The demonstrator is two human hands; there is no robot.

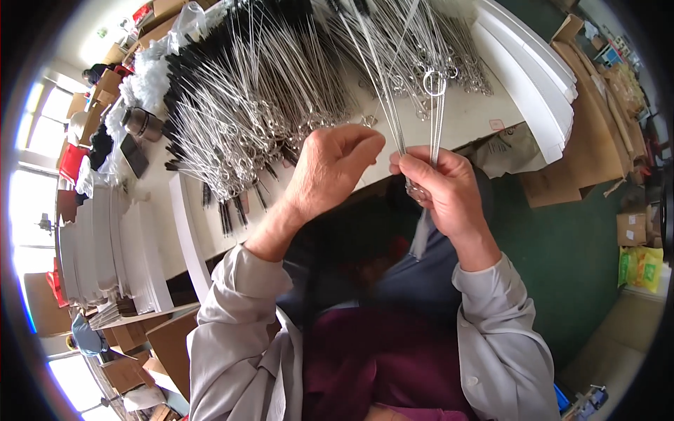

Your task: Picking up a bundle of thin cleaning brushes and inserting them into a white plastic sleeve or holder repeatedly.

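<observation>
With the right hand closed around the wires near the table, it is better to align them evenly, the left hand half curled beside, its hold I cannot tell.

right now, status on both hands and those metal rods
Right hand: gripping thin metal rods. Left hand: curled close by, contents unclear. Ahead: big pile of looped rods on table.

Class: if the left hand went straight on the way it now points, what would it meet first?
Probably the thin metal rods held in the right hand, just to the right of the left hand. Depth is unclear, so it might pass over or under them.
</observation>
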